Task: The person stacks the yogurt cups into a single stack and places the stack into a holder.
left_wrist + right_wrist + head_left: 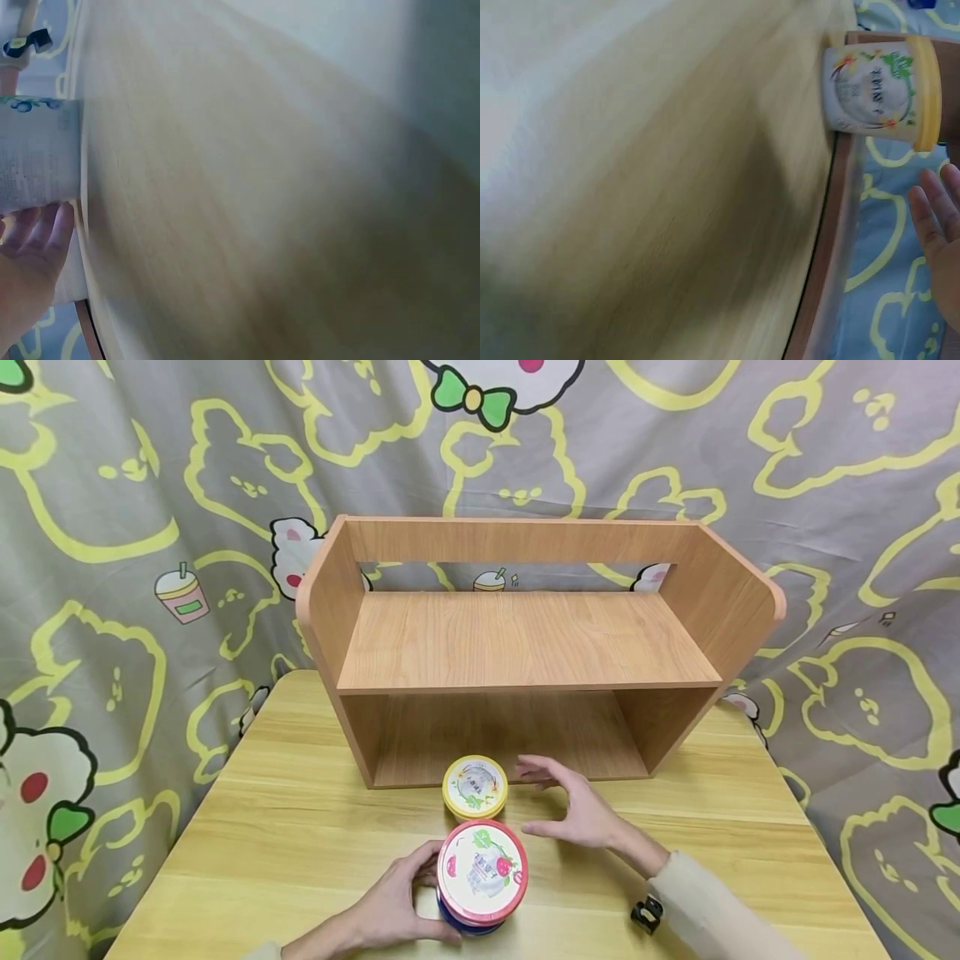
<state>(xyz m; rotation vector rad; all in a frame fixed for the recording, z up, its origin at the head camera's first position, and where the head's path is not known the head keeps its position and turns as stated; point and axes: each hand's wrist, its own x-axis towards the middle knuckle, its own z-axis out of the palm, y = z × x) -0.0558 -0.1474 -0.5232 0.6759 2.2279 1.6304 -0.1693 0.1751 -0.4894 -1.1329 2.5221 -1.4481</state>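
Note:
A tub with a red-rimmed lid (482,871), printed with strawberries, stands near the table's front, a blue edge (474,928) showing under it. My left hand (397,897) curls round its left side, thumb in front and fingers behind. In the left wrist view, the fingers (45,232) lie against a pale tub wall (37,154) with blueberry print, close over the table. Just behind stands a smaller-looking tub with a yellow lid (475,787), upright in front of the shelf. To its right, my right hand (573,806) is spread, thumb apart from the fingers, holding nothing.
A two-level wooden shelf (525,643) stands at the back of the wooden table (285,827), its lower compartment opening toward me. Patterned curtains (120,635) hang behind and at both sides. A black device (647,913) sits at my right wrist.

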